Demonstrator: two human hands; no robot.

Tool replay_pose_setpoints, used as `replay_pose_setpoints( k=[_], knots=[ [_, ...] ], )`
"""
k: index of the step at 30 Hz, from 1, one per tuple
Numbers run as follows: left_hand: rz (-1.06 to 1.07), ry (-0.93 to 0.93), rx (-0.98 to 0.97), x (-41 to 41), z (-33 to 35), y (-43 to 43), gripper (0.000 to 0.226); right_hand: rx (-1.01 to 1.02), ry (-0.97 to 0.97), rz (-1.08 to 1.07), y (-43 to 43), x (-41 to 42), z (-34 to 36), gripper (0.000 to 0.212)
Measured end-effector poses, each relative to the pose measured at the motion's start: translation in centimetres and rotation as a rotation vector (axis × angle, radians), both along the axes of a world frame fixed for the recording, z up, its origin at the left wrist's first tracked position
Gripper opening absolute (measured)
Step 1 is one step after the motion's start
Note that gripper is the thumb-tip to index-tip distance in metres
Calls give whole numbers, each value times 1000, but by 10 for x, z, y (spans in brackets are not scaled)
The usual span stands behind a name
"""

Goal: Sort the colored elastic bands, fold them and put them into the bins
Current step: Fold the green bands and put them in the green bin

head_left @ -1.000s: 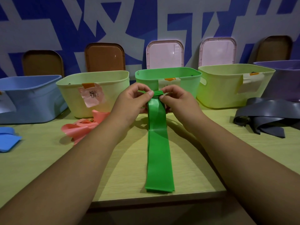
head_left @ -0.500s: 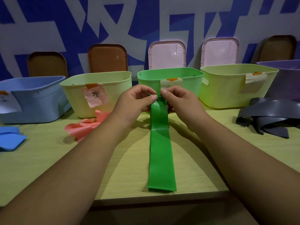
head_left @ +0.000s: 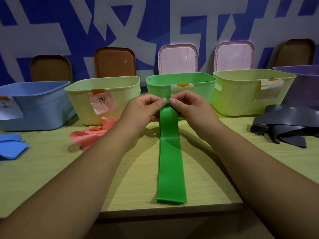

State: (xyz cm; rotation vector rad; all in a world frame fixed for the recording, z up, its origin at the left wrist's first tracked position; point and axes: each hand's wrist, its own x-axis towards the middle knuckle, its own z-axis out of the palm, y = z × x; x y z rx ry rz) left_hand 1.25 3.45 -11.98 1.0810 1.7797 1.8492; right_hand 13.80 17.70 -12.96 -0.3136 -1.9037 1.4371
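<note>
A long green elastic band [head_left: 170, 163] lies flat on the table, running from the near edge up to my hands. My left hand [head_left: 146, 107] and my right hand [head_left: 188, 107] both pinch its far end, thumbs nearly touching, just in front of the green bin [head_left: 203, 87]. A crumpled pink band [head_left: 91, 133] lies in front of the pale yellow bin [head_left: 82, 100]. Blue bands [head_left: 10, 147] sit at the far left, before the blue bin [head_left: 38, 107]. Dark grey bands [head_left: 288, 125] are heaped at the right.
A yellow-green bin [head_left: 241, 94] stands right of the green one, with a purple bin [head_left: 303, 83] beyond it. Brown and pink lids [head_left: 177, 59] lean on the blue-and-white wall behind the bins. The table's front edge [head_left: 169, 213] runs just below the band's near end.
My hands have lifted the band's far end slightly and bunched it narrower between the thumbs. The view shifted a little; the band's near end has stayed put.
</note>
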Motion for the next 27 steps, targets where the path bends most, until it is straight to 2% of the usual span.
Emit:
replay_pose_setpoints(
  k=[6, 14, 19, 27],
  knots=[
    [19, 53, 13, -3, 1, -1, 9, -27, -3, 22, -2, -1, 0, 5],
    [6, 42, 59, -6, 0, 1, 5, -12, -56, 39, -8, 2, 1, 29],
    [-2, 34, 69, -6, -2, 3, 6, 46, -47, -2, -4, 0, 0, 19],
    [-20, -96, 85, -8, -4, 6, 18, -51, -3, 23, -2, -2, -1, 12]
  ],
)
